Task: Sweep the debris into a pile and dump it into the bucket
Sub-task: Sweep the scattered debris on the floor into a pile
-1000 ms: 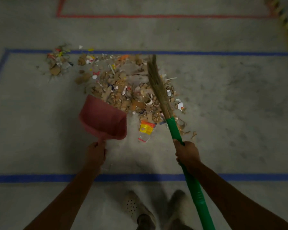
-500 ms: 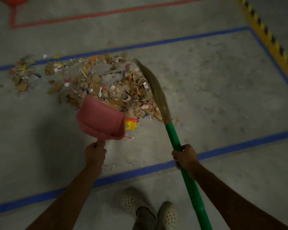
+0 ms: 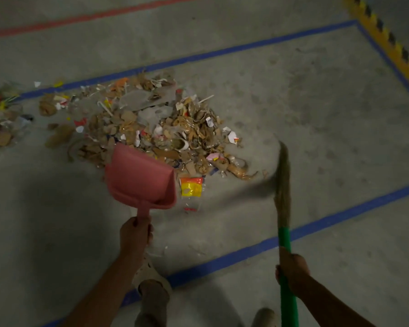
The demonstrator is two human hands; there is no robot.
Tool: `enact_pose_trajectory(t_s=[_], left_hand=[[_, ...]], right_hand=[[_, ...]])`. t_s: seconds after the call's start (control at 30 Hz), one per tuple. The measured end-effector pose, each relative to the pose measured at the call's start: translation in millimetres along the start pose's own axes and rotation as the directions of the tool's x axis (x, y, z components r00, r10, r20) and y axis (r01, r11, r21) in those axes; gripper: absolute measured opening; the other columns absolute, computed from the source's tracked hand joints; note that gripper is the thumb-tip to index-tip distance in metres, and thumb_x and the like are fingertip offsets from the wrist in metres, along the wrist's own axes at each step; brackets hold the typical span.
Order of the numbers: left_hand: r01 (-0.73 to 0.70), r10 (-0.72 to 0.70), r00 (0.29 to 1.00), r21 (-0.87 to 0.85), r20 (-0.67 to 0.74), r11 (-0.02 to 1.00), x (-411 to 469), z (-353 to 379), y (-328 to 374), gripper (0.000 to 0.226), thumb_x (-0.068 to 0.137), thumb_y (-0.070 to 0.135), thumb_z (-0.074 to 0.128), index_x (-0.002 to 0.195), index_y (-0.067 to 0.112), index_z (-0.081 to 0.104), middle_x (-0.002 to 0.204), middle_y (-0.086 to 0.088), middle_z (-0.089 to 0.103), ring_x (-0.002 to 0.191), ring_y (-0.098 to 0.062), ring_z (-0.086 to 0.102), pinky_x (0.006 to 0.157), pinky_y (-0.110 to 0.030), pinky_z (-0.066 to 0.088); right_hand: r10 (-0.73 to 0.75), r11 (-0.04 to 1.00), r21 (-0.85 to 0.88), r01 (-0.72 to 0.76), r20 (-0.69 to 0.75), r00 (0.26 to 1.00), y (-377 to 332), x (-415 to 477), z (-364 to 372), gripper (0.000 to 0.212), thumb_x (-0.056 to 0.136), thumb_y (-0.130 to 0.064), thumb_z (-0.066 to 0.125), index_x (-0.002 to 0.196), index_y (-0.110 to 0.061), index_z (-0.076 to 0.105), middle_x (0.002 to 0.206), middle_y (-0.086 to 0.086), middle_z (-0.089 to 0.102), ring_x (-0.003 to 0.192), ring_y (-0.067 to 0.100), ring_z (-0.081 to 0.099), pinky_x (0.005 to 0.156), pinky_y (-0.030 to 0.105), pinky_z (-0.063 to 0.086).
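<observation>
A heap of cardboard scraps, paper and wrappers, the debris pile (image 3: pixel 151 128), lies on the concrete floor inside blue tape lines. My left hand (image 3: pixel 135 234) grips the handle of a pink dustpan (image 3: pixel 141 177), whose front edge sits at the pile's near left side. My right hand (image 3: pixel 292 270) grips the green handle of a broom (image 3: pixel 284 241); its straw head (image 3: pixel 282 180) is blurred and stands to the right of the pile, apart from it. A yellow wrapper (image 3: pixel 190 186) lies just right of the dustpan. No bucket is in view.
A smaller patch of scraps (image 3: pixel 3 116) lies at the far left. Blue tape (image 3: pixel 246 252) crosses the floor near my feet (image 3: pixel 151 277), red tape (image 3: pixel 80 18) runs farther off, and a yellow-black striped strip (image 3: pixel 392 41) borders the upper right.
The broom head has swung from the pile's right edge out to the right and nearer to me. The view has shifted, and the dustpan now sits lower against the pile's near edge.
</observation>
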State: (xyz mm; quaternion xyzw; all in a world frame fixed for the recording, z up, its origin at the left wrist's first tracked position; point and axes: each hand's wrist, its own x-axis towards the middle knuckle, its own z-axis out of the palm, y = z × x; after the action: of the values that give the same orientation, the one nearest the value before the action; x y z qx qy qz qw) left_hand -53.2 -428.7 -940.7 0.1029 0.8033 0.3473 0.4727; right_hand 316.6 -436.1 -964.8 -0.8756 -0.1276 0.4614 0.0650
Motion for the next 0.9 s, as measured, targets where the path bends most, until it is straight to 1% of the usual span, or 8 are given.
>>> enact_pose_trajectory(t_s=[0.07,0.17,0.33,0.47,0.57,0.73,0.83,0.9], left_hand=[[0.019,-0.019,1.0,0.001,0.007,1.0,43.4,-11.6,-1.0,0.02,0.095,0.014,0.058,0.077,0.006,0.057,0.062,-0.009,0.056,0.041,-0.013,0.042,0.038,-0.023,0.034],[0.022,-0.022,1.0,0.021,0.013,1.0,104.6,-36.8,0.6,0.018,0.093,0.013,0.06,0.077,0.006,0.057,0.062,-0.01,0.055,0.037,-0.012,0.04,0.035,-0.02,0.031],[0.018,-0.018,1.0,0.026,0.006,0.999,181.5,-86.9,13.2,0.021,0.093,0.013,0.06,0.074,0.007,0.055,0.061,-0.01,0.053,0.035,-0.011,0.038,0.035,-0.018,0.028],[0.024,-0.024,1.0,0.011,-0.019,1.0,223.5,-123.4,27.9,0.024,0.093,0.014,0.059,0.071,0.006,0.053,0.06,-0.009,0.051,0.034,-0.01,0.037,0.035,-0.016,0.027],[0.032,-0.032,0.999,0.001,-0.024,0.999,248.2,-145.5,40.1,0.026,0.094,0.013,0.058,0.07,0.005,0.052,0.059,-0.009,0.049,0.031,-0.009,0.036,0.035,-0.015,0.026],[0.051,-0.053,0.998,-0.058,-0.03,0.997,274.6,-173.7,61.6,0.023,0.095,0.012,0.058,0.074,0.003,0.053,0.059,-0.009,0.048,0.031,-0.008,0.035,0.034,-0.015,0.026],[0.044,-0.048,0.998,-0.084,-0.043,0.996,281.5,-185.7,73.0,0.024,0.095,0.014,0.058,0.074,0.003,0.053,0.056,-0.008,0.047,0.031,-0.008,0.036,0.034,-0.016,0.027],[0.047,-0.052,0.997,-0.096,-0.056,0.994,283.1,-192.1,78.1,0.024,0.095,0.015,0.059,0.074,0.003,0.053,0.056,-0.008,0.047,0.032,-0.009,0.036,0.034,-0.016,0.027]], right_hand=[[0.017,0.998,-0.067,-0.015,0.028,0.999,-6.2,7.5,49.3,0.04,0.103,-0.037,0.051,0.085,-0.001,0.057,0.066,0.013,0.056,0.055,0.025,0.055,0.052,0.033,0.047],[-0.053,0.978,-0.199,0.07,0.087,0.995,-31.7,6.5,132.4,0.044,0.103,-0.041,0.049,0.084,-0.003,0.061,0.063,0.009,0.059,0.049,0.021,0.057,0.046,0.023,0.043],[-0.208,0.948,-0.21,0.24,0.165,0.964,-104.5,-18.5,267.6,0.037,0.097,-0.046,0.053,0.088,-0.011,0.061,0.072,0.011,0.069,0.054,0.027,0.067,0.055,0.038,0.059],[-0.297,0.907,-0.251,0.339,0.188,0.936,-170.8,-49.9,348.7,0.037,0.095,-0.05,0.054,0.09,-0.014,0.062,0.078,0.009,0.071,0.06,0.025,0.07,0.06,0.039,0.062],[-0.327,0.907,-0.207,0.367,0.201,0.923,-209.6,-71.5,390.3,0.033,0.098,-0.045,0.055,0.096,-0.012,0.06,0.077,0.005,0.067,0.054,0.018,0.064,0.052,0.032,0.058],[-0.417,0.817,-0.314,0.483,0.255,0.872,-268.7,-104.8,436.6,0.034,0.095,-0.052,0.052,0.096,-0.019,0.054,0.083,0.005,0.068,0.061,0.021,0.068,0.063,0.042,0.064],[-0.454,0.78,-0.334,0.529,0.28,0.846,-294.9,-129.6,454.0,0.039,0.096,-0.053,0.05,0.102,-0.016,0.058,0.086,0.004,0.067,0.067,0.019,0.067,0.068,0.04,0.064],[-0.501,0.76,-0.33,0.56,0.252,0.828,-299.6,-143.7,459.2,0.039,0.097,-0.053,0.049,0.109,-0.018,0.06,0.086,0.001,0.067,0.069,0.015,0.067,0.062,0.035,0.061]])
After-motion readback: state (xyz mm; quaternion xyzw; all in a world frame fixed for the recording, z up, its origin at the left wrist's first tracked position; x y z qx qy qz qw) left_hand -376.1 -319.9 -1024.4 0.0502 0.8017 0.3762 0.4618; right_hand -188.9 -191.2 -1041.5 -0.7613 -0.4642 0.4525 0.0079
